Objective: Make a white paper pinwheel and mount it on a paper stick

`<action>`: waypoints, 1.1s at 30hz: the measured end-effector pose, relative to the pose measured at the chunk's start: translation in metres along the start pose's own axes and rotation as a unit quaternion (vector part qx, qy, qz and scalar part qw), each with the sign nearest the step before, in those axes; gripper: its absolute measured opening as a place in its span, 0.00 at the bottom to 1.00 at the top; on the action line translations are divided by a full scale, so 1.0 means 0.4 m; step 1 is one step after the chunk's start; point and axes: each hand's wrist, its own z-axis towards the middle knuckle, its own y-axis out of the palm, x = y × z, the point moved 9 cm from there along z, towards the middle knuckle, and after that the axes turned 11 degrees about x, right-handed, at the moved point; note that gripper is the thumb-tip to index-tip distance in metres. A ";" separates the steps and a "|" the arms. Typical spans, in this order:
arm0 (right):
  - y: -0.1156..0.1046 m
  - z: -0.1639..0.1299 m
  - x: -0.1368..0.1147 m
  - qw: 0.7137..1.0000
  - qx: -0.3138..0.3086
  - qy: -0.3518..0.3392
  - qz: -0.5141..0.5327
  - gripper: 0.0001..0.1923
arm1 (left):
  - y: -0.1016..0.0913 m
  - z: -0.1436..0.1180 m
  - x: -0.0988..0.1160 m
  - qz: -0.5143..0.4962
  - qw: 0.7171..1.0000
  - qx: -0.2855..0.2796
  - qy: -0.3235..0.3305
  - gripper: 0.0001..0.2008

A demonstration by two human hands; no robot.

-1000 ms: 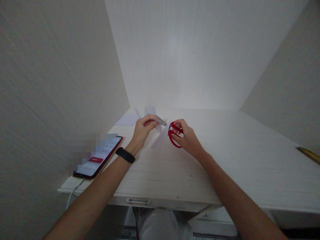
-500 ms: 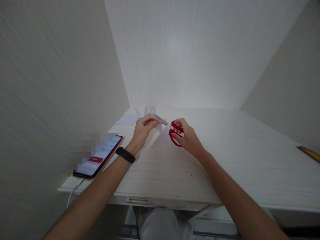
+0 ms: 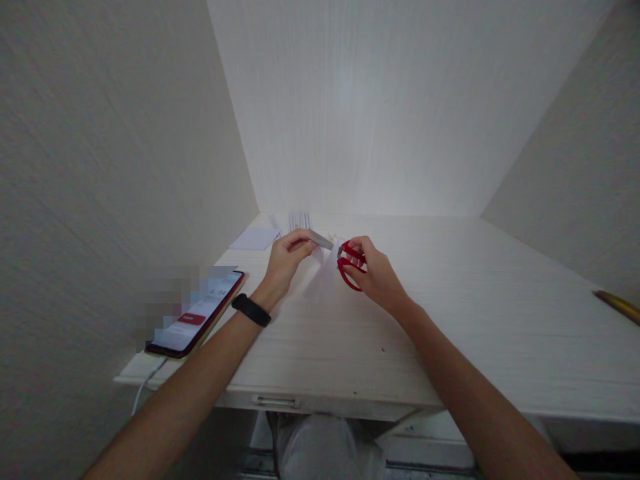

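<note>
My right hand (image 3: pixel 376 275) grips red-handled scissors (image 3: pixel 349 265), fingers through the loops, blades pointing left toward my left hand. My left hand (image 3: pixel 287 259), with a black band on the wrist, pinches a small piece of white paper (image 3: pixel 326 272) just above the pale wooden desk (image 3: pixel 450 333). The scissor blades meet the paper between the two hands. How far the blades are parted is too small to tell.
A red-edged phone (image 3: pixel 197 319) with a lit screen lies at the desk's left edge, a white cable hanging below it. White paper pieces (image 3: pixel 257 237) and cut strips (image 3: pixel 299 220) lie by the back wall. A brass-coloured object (image 3: pixel 617 305) is at the far right. Walls close in on three sides.
Both hands stay almost in place; the scissor handles have closed slightly and the paper has shifted a little between the hands.
</note>
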 end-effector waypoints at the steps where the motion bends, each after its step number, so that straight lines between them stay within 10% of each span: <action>1: 0.000 0.000 0.001 1.000 0.001 -0.001 -0.002 0.16 | 0.000 0.000 0.000 -0.001 1.000 -0.001 0.002 0.01; 33: 0.005 -0.001 0.007 1.000 0.013 0.005 -0.014 0.15 | -0.007 0.005 -0.008 -0.009 1.000 0.015 0.000 0.03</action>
